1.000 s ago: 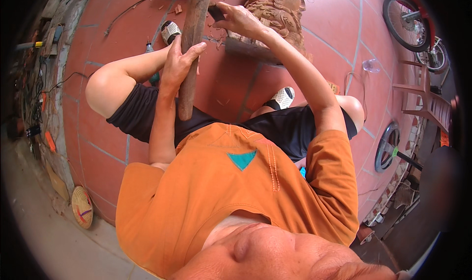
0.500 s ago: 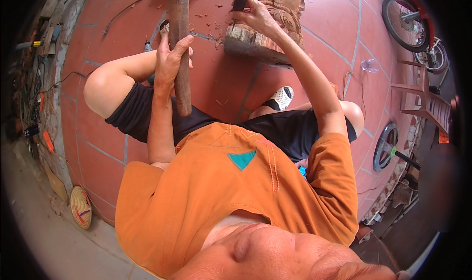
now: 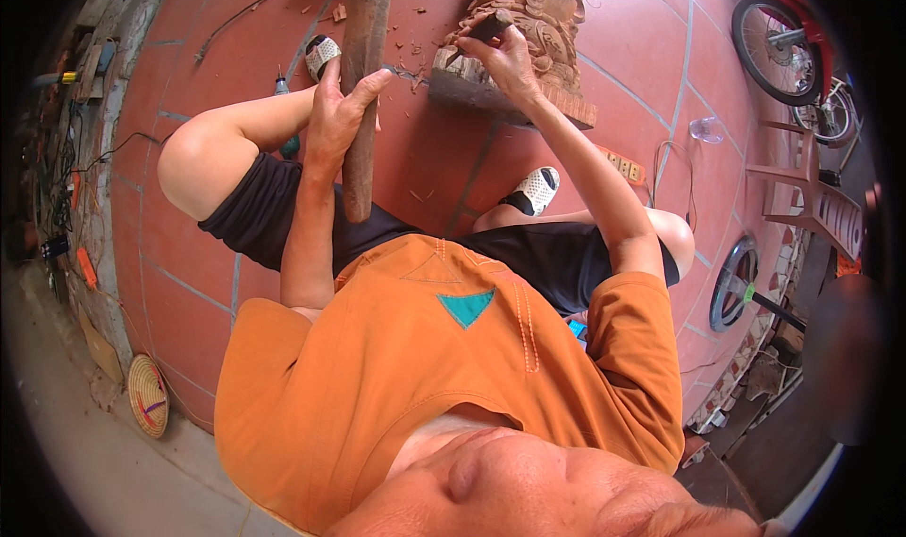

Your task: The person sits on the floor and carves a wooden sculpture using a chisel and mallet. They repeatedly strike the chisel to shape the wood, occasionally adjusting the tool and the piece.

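Observation:
My left hand [image 3: 342, 120] is closed round a long, round wooden club [image 3: 363, 84], which stands lengthwise in view over my lap. My right hand [image 3: 510, 65] pinches a dark-handled tool, seemingly a chisel [image 3: 489, 27], held tilted at the near end of a carved wooden block [image 3: 543, 41]. Deep relief patterns cover the block, and its near end is rough and dark. Whether the tool's tip touches the wood I cannot tell.
Wood chips [image 3: 394, 41] litter the red tiled floor [image 3: 642, 75]. An orange power strip [image 3: 623, 166] lies right of the block. A clear cup [image 3: 706, 130], a pink plastic chair [image 3: 812, 183] and a red motorbike [image 3: 802, 27] are at right; a woven hat [image 3: 148, 395] is at left.
My right hand has drawn closer to me with the tool, which now leans over more. The club in my left hand has shifted slightly right.

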Demonstrator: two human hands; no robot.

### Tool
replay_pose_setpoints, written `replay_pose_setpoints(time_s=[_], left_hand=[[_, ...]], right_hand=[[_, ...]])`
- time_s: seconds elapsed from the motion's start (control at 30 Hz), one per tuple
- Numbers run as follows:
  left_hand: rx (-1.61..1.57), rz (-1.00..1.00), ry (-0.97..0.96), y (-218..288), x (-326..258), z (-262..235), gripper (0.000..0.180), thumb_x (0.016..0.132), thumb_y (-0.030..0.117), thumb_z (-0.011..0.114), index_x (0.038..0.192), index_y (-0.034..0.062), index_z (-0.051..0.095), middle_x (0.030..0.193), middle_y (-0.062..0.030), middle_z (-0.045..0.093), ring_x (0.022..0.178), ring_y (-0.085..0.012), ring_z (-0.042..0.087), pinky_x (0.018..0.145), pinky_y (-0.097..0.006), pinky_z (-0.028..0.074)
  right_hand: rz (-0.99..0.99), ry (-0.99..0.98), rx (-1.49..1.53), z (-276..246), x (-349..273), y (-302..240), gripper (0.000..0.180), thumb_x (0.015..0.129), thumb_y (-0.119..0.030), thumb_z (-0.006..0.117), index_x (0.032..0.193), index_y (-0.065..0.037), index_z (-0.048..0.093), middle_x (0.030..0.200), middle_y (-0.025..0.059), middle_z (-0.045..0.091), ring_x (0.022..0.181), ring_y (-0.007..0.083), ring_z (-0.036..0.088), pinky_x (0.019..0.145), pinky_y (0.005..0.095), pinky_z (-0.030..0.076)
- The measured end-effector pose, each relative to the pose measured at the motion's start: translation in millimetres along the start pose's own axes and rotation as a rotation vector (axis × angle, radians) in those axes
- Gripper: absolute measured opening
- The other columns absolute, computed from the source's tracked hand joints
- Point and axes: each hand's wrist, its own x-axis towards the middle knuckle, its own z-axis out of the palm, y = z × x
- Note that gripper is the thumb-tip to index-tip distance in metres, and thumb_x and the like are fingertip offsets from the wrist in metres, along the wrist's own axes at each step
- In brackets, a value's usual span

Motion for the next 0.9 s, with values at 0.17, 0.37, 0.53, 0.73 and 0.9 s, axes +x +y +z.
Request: replay_pose_setpoints(time_s=[0.17, 0.37, 0.53, 0.73, 0.9], left_hand=[[0.022, 0.002, 0.001, -0.5, 0.8, -1.5, 0.050, 0.094, 0.033, 0.072, 0.131, 0.0054, 0.052, 0.073, 0.0030, 0.060, 0.048, -0.0039, 0.055, 0.043, -0.017, 0.045], [0.013, -0.006, 0.005, -2.3, 2.3, -1.7, 0.049, 0.093, 0.032, 0.073, 0.129, 0.0060, 0.052, 0.072, 0.0026, 0.060, 0.048, -0.0041, 0.055, 0.044, -0.017, 0.045], [-0.008, -0.033, -0.026, -4.0, 4.7, -0.8, 0.041, 0.094, 0.031, 0.072, 0.122, 0.0072, 0.053, 0.070, 0.0027, 0.060, 0.047, -0.0045, 0.055, 0.044, -0.018, 0.045], [0.001, -0.020, -0.049, -2.7, 6.3, 1.2, 0.039, 0.094, 0.029, 0.072, 0.121, 0.0072, 0.053, 0.070, 0.0025, 0.060, 0.047, -0.0052, 0.056, 0.043, -0.018, 0.044], [0.035, 0.015, -0.076, 21.6, -2.7, 1.9, 0.041, 0.095, 0.029, 0.071, 0.123, 0.0050, 0.053, 0.075, 0.0005, 0.061, 0.053, -0.0049, 0.058, 0.045, -0.018, 0.046]], right_hand=[[-0.076, 0.027, 0.061, 4.6, -9.2, 0.7, 0.025, 0.086, 0.002, 0.075, 0.106, -0.003, 0.061, 0.097, 0.0041, 0.069, 0.093, 0.0122, 0.067, 0.085, 0.0278, 0.056], [-0.074, 0.032, -0.011, 6.1, -19.9, -8.6, 0.023, 0.086, 0.004, 0.074, 0.103, -0.004, 0.062, 0.097, 0.0028, 0.069, 0.095, 0.0116, 0.066, 0.087, 0.0285, 0.056], [-0.036, 0.070, -0.065, 8.4, -23.2, -12.0, 0.023, 0.085, 0.004, 0.076, 0.101, -0.004, 0.062, 0.097, 0.0028, 0.069, 0.095, 0.0118, 0.066, 0.088, 0.0285, 0.056], [-0.067, 0.128, 0.037, 13.3, -27.1, -5.5, 0.022, 0.086, 0.006, 0.074, 0.101, -0.004, 0.061, 0.096, 0.0024, 0.069, 0.094, 0.0119, 0.066, 0.087, 0.0289, 0.056], [-0.093, 0.245, 0.148, 16.7, -35.2, 4.4, 0.017, 0.089, -0.001, 0.075, 0.104, -0.003, 0.066, 0.098, 0.0040, 0.072, 0.091, 0.0117, 0.068, 0.082, 0.0263, 0.056]])
